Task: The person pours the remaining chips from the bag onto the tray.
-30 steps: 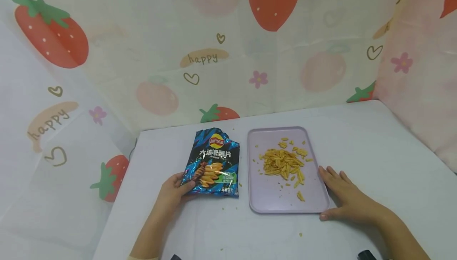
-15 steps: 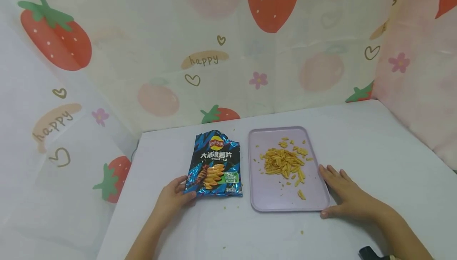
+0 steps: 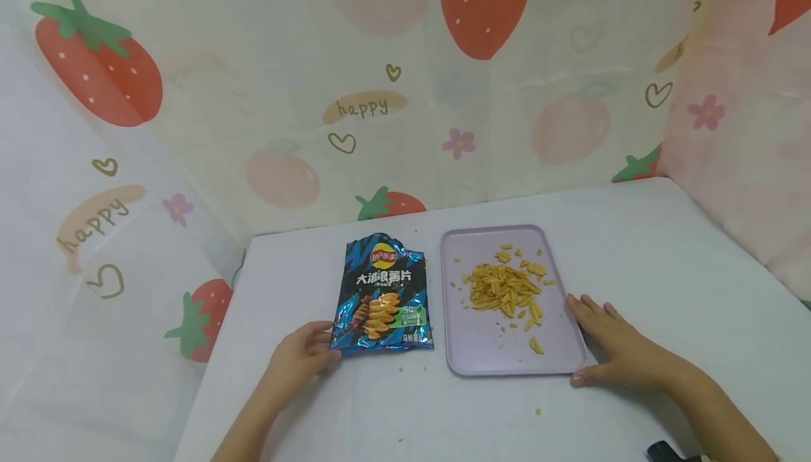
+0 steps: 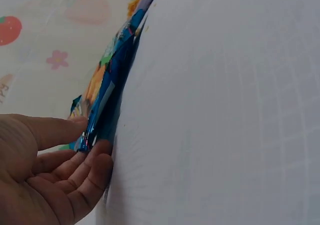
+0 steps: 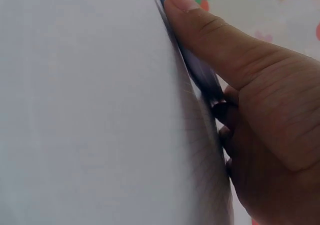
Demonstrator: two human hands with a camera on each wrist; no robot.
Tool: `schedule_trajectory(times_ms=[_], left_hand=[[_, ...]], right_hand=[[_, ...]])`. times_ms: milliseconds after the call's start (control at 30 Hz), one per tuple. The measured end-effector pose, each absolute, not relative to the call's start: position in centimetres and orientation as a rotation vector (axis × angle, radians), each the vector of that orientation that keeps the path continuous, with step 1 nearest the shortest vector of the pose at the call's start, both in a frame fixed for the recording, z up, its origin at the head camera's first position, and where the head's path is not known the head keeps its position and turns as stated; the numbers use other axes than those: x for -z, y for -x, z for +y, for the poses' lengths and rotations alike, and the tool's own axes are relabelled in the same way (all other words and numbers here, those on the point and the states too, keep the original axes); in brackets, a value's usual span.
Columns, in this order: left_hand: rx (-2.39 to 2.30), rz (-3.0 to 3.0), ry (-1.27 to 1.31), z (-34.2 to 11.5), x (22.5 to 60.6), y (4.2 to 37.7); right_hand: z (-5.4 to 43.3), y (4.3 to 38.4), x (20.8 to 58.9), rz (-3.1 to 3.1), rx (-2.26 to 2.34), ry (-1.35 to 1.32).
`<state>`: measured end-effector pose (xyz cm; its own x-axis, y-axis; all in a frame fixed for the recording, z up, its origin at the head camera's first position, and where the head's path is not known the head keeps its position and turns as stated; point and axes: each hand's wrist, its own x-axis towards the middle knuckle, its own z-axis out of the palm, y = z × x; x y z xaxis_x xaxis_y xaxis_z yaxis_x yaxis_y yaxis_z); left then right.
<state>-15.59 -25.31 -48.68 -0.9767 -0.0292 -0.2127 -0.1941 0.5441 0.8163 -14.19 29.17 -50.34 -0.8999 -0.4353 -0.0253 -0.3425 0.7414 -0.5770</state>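
A blue and black potato chip bag (image 3: 383,300) lies face up on the white table, its top edge torn and uneven. At its lower left corner is my left hand (image 3: 298,360). In the left wrist view the thumb (image 4: 75,127) and loosely bent fingers (image 4: 97,170) stand apart on either side of the bag's edge. To the right of the bag is a light purple tray (image 3: 488,360) bearing a heap of ridged potato chips (image 3: 500,289). My right hand (image 3: 633,360) rests against the tray's right side, fingers stretched along it and thumb (image 5: 200,30) at the near corner.
Small chip crumbs (image 3: 538,412) are scattered on the white tabletop (image 3: 475,423) in front of the bag and tray. A strawberry-printed curtain (image 3: 405,145) hangs behind the table and along both sides. A dark object (image 3: 662,451) shows by my right forearm.
The bag has settled flatter on the table. My left thumb has slid off its front, and the left hand has drawn back slightly left and down. The right hand and tray stay put.
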Motion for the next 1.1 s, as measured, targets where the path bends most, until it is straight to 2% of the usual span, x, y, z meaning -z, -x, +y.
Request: schedule_trajectory(times_ms=[500,1100], left_hand=[[-1.004,2.716,0.110,-26.5,47.6,14.9],[-0.763,2.832,-0.150,-27.6,46.1,14.1]], right_hand=[[29.7,13.3,49.4,2.912,0.665,0.772],[31.1,11.9,49.3,3.199,0.329,1.316]])
